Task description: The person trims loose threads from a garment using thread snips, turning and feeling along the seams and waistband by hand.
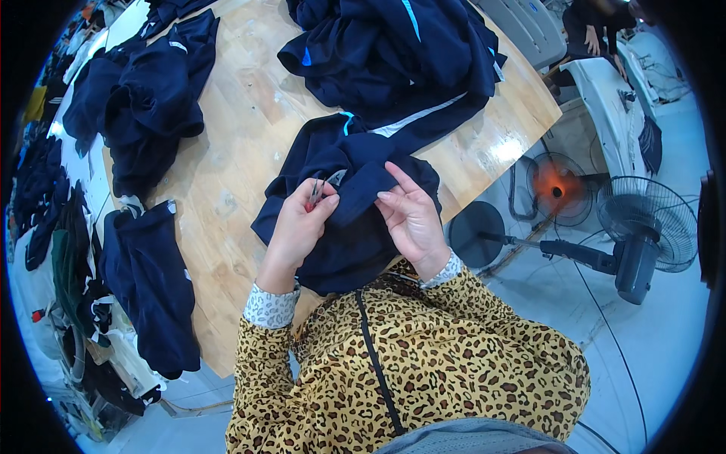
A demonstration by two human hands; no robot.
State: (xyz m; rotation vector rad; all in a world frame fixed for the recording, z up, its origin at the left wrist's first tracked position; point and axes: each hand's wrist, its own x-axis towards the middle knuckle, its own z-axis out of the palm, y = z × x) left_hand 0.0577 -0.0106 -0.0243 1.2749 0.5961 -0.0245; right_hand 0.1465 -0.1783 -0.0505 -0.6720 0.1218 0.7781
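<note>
Wooden table (240,91), navy garment (344,253) — beneath left hand (297,227), touching right hand (414,219)

I'm watching through the left fisheye camera on the person's head, facing steeply down from close above the leopard-print jacket (454,356) on the near side, with the left hand (301,219) and right hand (412,218) mid-view, the wooden table (236,98) reaching far and a floor fan (635,261) at right.
</note>
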